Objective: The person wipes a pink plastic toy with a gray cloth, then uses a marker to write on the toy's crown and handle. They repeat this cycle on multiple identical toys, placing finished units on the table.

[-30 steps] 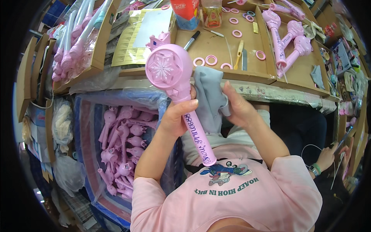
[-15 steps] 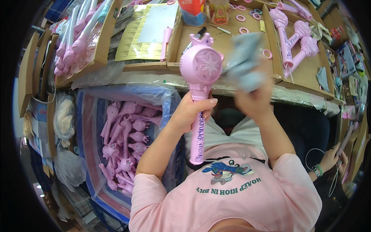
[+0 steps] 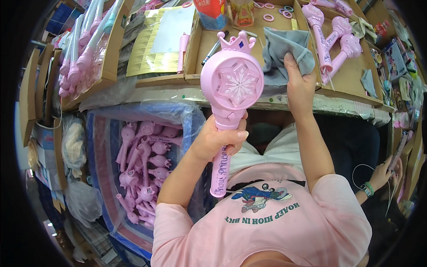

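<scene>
My left hand (image 3: 223,136) is wrapped round the handle of a pink toy wand (image 3: 232,84), just under its head. The wand leans slightly, its crown-topped round head up and a clear snowflake star facing me. Dark lettering runs down the handle. In my right hand (image 3: 299,86) a grey-blue cloth (image 3: 288,51) is pinched between thumb and fingers, held to the right of the wand's head and not touching it. The fingers behind the cloth are hidden.
A blue-rimmed bin (image 3: 189,122) lined with plastic holds several pink wands (image 3: 144,167) at lower left. Cardboard trays (image 3: 249,58) on the bench carry rings, pens and more wands. A yellow sheet (image 3: 142,58) lies left of them. At right, another person's hand (image 3: 382,175) holds a phone.
The cloth, blurred by motion before, is now sharp and sits higher and slightly farther right. The wand has come closer, its head tipped more toward me.
</scene>
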`<state>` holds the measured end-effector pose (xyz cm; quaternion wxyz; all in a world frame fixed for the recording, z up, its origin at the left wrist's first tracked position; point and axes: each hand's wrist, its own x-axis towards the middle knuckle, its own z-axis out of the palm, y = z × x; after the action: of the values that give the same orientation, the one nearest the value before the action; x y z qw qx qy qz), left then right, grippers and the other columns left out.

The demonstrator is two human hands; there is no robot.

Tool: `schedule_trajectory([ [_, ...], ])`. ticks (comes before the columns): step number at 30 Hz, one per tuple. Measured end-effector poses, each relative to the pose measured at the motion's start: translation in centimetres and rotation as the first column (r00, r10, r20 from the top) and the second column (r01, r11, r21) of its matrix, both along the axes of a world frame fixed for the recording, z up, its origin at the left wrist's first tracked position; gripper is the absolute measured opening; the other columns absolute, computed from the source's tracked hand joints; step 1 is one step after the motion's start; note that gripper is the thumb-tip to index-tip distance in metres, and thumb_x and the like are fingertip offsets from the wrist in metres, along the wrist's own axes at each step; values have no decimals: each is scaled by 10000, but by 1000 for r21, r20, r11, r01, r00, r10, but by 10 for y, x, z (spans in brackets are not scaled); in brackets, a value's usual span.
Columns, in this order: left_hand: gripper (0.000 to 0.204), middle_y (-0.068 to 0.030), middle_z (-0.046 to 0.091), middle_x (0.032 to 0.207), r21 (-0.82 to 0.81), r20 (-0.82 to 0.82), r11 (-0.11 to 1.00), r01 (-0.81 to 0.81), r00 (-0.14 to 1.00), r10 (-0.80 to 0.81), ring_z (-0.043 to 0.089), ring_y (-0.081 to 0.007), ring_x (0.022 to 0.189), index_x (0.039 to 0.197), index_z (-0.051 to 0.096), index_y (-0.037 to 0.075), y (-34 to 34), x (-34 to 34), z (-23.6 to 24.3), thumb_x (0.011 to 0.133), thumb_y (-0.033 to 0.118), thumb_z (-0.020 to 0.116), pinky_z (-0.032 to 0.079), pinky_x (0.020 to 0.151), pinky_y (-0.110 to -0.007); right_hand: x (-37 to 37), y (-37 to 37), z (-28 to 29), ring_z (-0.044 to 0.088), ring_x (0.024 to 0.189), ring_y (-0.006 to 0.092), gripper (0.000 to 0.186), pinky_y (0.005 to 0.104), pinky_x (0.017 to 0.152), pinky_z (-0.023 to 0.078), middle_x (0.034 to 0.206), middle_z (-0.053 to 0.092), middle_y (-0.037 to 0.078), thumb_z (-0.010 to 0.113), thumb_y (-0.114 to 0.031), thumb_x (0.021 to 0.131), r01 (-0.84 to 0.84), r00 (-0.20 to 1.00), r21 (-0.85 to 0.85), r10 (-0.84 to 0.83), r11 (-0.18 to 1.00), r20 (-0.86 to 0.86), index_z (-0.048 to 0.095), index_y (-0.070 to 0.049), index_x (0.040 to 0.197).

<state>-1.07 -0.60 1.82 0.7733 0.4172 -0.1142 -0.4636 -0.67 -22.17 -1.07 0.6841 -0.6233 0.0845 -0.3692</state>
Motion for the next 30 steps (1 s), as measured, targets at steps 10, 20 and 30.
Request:
schedule_trajectory([
  [10,322,-20,442,608,80,22,986,144,989,-146,418,-87,414,1043,462,-5,3,0,-7,786,66,642,314,386,-228,1,20,43,583,863,98,214,250,782,464,1001,654,29,599,-128,895,-343,918,-273,382,899,103,627,-9,1070],
  [20,394,-38,452,618,-70,-197,984,162,965,-172,395,-97,368,1038,442,-15,6,-1,-4,720,49,666,304,360,-237,20,-4,61,625,822,120,287,282,733,510,979,666,46,520,-219,943,-293,956,130,294,947,13,608,2,1104],
  [30,322,-29,413,552,175,-15,952,252,967,-253,358,-93,336,972,448,-4,-1,3,-14,720,45,642,283,336,-234,49,-18,64,641,796,161,215,288,712,498,886,669,107,546,-178,916,-496,757,-84,382,864,-530,634,-8,1014],
])
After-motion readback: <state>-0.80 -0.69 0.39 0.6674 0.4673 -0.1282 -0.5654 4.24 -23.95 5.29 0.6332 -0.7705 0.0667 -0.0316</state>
